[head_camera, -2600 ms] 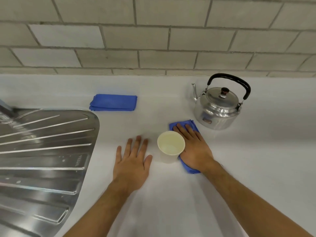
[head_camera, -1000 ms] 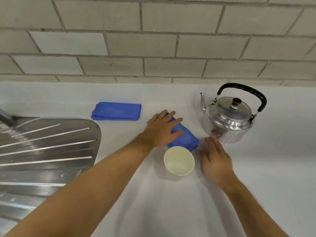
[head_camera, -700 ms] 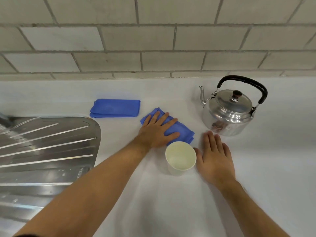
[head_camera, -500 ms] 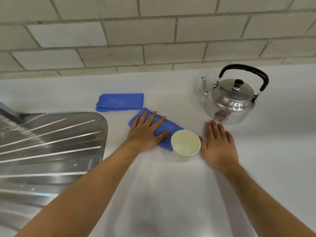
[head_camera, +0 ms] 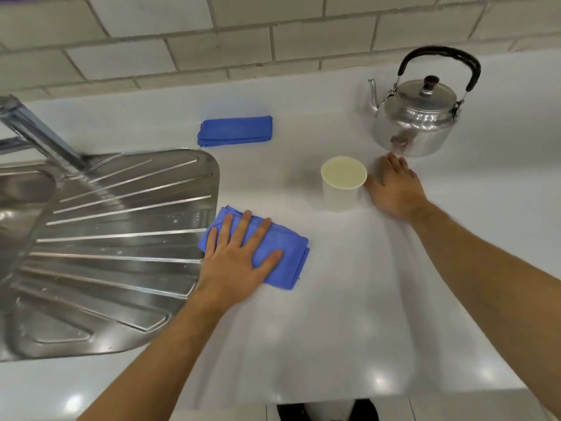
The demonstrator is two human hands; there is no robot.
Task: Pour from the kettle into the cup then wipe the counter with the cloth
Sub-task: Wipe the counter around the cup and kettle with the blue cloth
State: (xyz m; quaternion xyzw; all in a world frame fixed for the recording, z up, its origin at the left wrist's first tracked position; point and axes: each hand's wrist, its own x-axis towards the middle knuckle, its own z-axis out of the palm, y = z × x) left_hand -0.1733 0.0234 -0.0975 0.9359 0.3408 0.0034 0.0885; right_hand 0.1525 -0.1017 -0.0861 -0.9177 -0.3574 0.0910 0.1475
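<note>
Cloth [head_camera: 282, 253], blue and folded into a thick pad, lies on the white bench [head_camera: 349, 314] just right of the steel draining board [head_camera: 106, 238], its left edge touching or overlapping the board's rim. The left hand [head_camera: 239, 262] presses flat on top of it, palm down, fingers [head_camera: 243, 226] spread and straight, gripping nothing; the thumb points right across the fabric. The cloth's right half shows beyond the thumb, and a strip of it shows past the fingertips. The left forearm runs up from the bottom left of the view at a slant.

Farther back and to the right, a pale paper cup [head_camera: 343, 183] stands upright on the bench, well apart from the cloth; whether it holds liquid cannot be told. The right hand [head_camera: 394, 189] lies flat, palm down, just right of the cup, its thumb side at or nearly touching the cup wall. Its fingers are extended, close together and empty, their tips reaching almost to the base of the kettle [head_camera: 416, 123]. The right forearm enters from the right edge.

The kettle, polished metal with a black handle raised upright and a dark lid knob, stands behind the right hand, spout pointing left. A second folded blue cloth [head_camera: 235, 130] lies at the back of the bench, near the grey brick wall [head_camera: 182, 41]. A metal tap [head_camera: 39, 132] slants over the sink at far left.
</note>
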